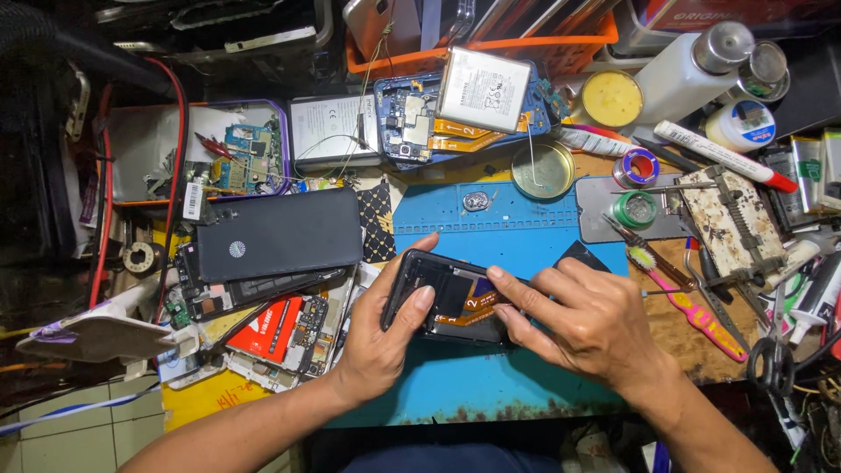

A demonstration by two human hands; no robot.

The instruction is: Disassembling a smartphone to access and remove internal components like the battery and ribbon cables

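An opened black phone body (442,293) with orange flex cables inside lies on a blue work mat (512,232). My left hand (385,328) grips its left end, thumb across the inside and fingers along the top edge. My right hand (587,320) rests over the phone's right end, fingertips pressing on the flex cables and inner frame. Part of the phone is hidden under my right hand.
A dark phone back cover (280,232) and stripped phones lie at left. Another opened phone with a silver battery (482,88) sits behind the mat. A round tin (543,169), tweezers (653,254), pink toothbrush (692,307), scissors (771,359), tubes and a white bottle (688,70) crowd the right.
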